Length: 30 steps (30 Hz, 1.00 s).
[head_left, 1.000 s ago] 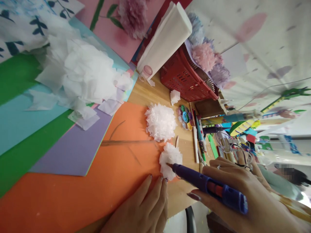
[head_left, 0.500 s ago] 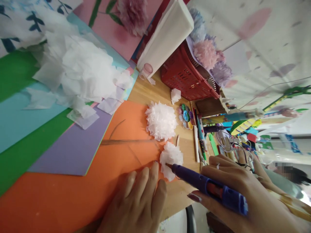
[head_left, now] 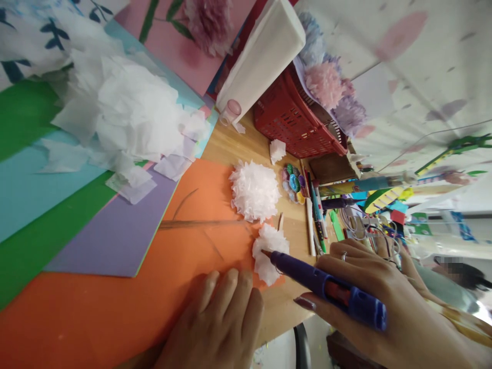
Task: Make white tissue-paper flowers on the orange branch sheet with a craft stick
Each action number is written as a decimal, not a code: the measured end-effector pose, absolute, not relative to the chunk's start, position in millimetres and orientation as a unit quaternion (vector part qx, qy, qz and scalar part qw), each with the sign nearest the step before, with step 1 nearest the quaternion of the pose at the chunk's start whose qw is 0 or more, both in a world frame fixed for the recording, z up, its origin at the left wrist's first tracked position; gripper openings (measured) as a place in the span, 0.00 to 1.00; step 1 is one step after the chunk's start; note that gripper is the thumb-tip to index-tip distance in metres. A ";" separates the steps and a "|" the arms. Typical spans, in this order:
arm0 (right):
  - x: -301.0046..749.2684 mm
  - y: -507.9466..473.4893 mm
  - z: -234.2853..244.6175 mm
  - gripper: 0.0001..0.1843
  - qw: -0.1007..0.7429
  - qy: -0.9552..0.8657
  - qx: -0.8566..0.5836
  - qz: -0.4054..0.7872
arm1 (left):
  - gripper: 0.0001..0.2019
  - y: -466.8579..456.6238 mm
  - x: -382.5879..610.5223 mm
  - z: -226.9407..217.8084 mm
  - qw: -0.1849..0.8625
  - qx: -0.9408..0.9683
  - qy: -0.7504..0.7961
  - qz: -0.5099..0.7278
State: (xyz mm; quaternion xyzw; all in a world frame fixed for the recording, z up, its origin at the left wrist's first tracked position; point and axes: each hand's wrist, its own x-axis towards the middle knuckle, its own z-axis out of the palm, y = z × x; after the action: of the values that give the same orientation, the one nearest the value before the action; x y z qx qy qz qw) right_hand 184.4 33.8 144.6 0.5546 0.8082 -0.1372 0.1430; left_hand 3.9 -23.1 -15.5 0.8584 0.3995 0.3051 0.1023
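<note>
Paper sheet [head_left: 126,312], orange, on wooden bench [head_left: 230,141], head view. At the sheet's end: larger white pompom [head_left: 254,190] and smaller white pompom [head_left: 273,239], side by side. Over the sheet: left hand [head_left: 223,318], fingers curled, palm hidden — hold cannot be told. Beyond the sheet's end: right hand [head_left: 388,292], clasping blue pen-shaped tool [head_left: 300,271], its tip at smaller white pompom — contact unclear.

Backed by a whitish wall [head_left: 442,56], printed with pink and mauve petal shapes, streaked with soft grey bands. Furnished with a wood-grained table [head_left: 282,307], near a black curved bar [head_left: 302,344] set against pale floor [head_left: 277,353], scattered with tiny yellowish specks. Lit brightest at the far right edge.
</note>
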 end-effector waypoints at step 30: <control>183.9 34.3 144.9 0.20 0.154 0.804 0.552 -0.160 | 0.13 -18.3 11.4 -15.4 0.134 0.891 0.314 0.300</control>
State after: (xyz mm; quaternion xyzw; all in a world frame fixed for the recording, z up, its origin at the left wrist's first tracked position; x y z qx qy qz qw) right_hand 183.9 34.3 144.9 0.5518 0.8040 -0.1595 0.1537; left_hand 11.4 -18.3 -15.4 0.8908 0.3136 0.3001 0.1343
